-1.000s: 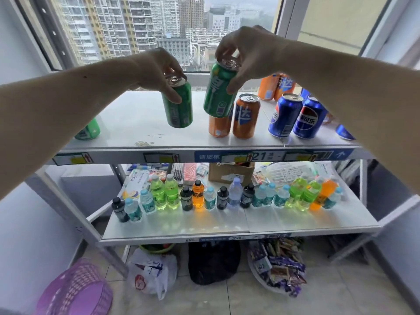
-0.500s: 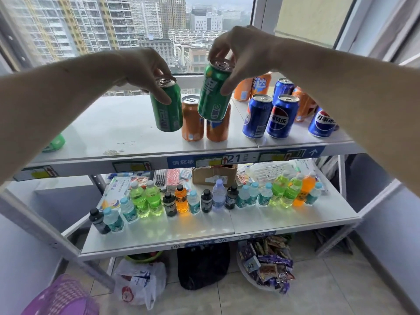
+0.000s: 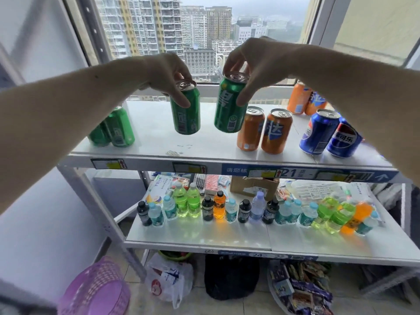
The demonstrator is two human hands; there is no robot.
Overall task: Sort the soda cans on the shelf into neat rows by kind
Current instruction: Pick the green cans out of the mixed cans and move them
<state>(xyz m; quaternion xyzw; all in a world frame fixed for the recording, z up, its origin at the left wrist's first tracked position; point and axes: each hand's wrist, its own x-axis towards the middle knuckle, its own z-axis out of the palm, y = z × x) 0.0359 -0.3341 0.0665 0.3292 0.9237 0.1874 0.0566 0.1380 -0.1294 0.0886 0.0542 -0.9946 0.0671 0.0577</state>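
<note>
Green aluminium fills both grips: the left hand [image 3: 167, 75] pinches one green can [image 3: 186, 108] by its rim and upper wall, and the right hand [image 3: 252, 64] pinches a second green can [image 3: 229, 103] the same way, thumb down the front and fingers over the lid. Both cans hang above the top shelf [image 3: 204, 142], clear of its white board, the right one tilted with its base swung toward the orange cans [image 3: 264, 130]. Measured from those orange cans, the held pair sits just to the left and higher, the shelved green cans [image 3: 113, 128] stand well off to the left near the shelf's end, and the blue cans [image 3: 329, 135] stand to the right, with more orange cans [image 3: 304, 100] behind. The likeliest slip, I judge, comes from the grip itself — smooth, glossy metal held only near the top lets a full can swing or slide out. A tilted base could also clip the nearest orange can and topple it, and round cans roll; the shelf shows no raised lip at its front edge. Setting either can down off-level on the hard, slick board could tip it too. The cylinders are thin-walled, so a hard squeeze may dent them.
</note>
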